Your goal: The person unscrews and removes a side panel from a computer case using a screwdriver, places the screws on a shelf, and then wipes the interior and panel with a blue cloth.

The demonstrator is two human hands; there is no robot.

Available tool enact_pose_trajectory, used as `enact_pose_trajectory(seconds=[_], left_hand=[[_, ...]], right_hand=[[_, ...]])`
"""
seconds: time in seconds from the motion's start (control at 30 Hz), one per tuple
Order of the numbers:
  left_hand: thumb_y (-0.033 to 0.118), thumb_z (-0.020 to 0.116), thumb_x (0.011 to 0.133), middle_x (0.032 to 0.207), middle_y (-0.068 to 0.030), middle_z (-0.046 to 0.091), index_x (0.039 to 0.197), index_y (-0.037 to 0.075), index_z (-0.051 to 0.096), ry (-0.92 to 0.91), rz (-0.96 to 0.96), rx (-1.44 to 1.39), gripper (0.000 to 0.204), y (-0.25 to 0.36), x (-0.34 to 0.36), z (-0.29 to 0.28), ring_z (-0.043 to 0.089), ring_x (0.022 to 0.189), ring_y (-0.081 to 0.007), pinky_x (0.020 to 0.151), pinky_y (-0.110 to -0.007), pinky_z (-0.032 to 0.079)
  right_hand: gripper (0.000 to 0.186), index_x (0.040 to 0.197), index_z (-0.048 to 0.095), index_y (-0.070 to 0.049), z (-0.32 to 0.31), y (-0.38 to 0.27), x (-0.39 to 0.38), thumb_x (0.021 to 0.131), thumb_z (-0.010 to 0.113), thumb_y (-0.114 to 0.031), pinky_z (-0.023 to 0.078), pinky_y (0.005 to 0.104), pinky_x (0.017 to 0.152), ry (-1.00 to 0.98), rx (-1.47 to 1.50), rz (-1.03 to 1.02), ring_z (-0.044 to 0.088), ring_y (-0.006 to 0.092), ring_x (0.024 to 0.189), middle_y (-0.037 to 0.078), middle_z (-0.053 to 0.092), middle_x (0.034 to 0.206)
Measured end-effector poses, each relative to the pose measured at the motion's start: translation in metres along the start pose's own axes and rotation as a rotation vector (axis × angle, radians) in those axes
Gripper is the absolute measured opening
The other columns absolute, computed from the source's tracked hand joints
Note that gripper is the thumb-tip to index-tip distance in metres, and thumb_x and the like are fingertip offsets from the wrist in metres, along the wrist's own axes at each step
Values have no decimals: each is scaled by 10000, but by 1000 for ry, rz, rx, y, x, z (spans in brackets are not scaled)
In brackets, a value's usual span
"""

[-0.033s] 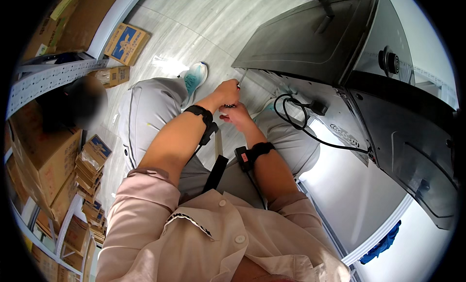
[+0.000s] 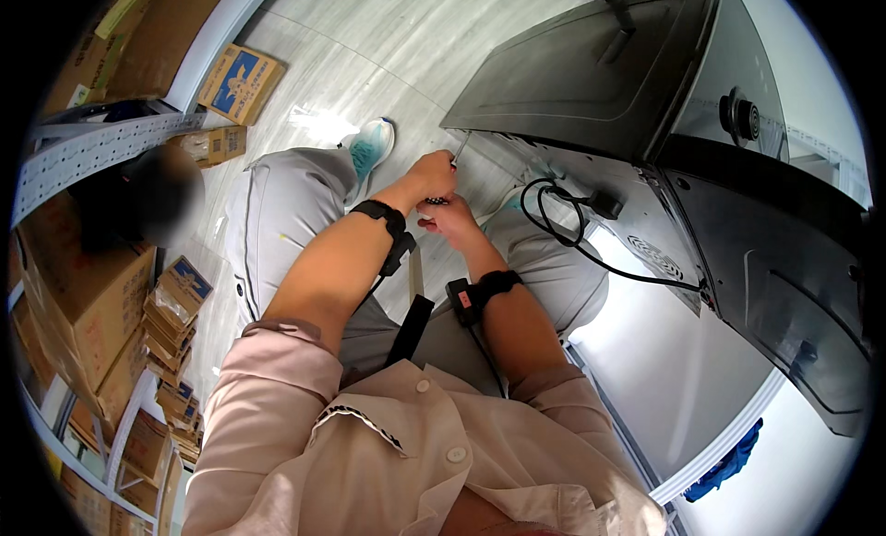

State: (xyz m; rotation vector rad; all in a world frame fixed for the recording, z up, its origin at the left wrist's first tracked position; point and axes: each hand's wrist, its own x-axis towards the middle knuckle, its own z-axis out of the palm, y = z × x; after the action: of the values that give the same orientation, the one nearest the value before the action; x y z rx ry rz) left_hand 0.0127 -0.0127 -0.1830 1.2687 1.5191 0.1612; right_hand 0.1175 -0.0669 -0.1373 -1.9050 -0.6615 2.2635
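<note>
My left hand (image 2: 433, 177) is closed on a thin metal tool (image 2: 460, 149), whose shaft points up toward the lower edge of a black metal cabinet appliance (image 2: 572, 84). Just below it, my right hand (image 2: 446, 217) has curled fingers at a small dark patterned piece (image 2: 434, 201), possibly the tool's handle; what exactly they grip is too small to make out. A coiled black power cord with a plug (image 2: 604, 204) hangs from the appliance to the right of my hands.
Cardboard boxes (image 2: 88, 310) fill metal shelving (image 2: 106, 134) on the left, with a dark rounded object (image 2: 111, 204) among them. A small box (image 2: 240, 84) lies at upper left. My knees and shoes (image 2: 369, 148) surround my hands over the pale floor. Blue cloth (image 2: 724, 457) is at lower right.
</note>
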Motion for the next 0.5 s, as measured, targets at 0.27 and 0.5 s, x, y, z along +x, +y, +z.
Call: enact_pose_trajectory(seconds=[0.27, 0.5], left_hand=[[242, 748, 660, 1033, -174, 690, 1072, 77, 688, -31, -41, 249, 448, 28, -22, -27, 663, 965, -344, 831, -405, 536], [210, 713, 694, 997, -203, 691, 1119, 54, 680, 18, -24, 171, 454, 12, -12, -17, 669, 931, -351, 833, -409, 532]], right_hand=[[322, 1078, 584, -102, 4, -4, -4, 799, 744, -108, 557, 328, 657, 55, -32, -133, 645, 164, 827, -9, 641, 964], [310, 1048, 543, -84, -2, 7, 10, 798, 725, -91, 518, 303, 649, 8, 86, -14, 612, 147, 742, 4, 612, 935]])
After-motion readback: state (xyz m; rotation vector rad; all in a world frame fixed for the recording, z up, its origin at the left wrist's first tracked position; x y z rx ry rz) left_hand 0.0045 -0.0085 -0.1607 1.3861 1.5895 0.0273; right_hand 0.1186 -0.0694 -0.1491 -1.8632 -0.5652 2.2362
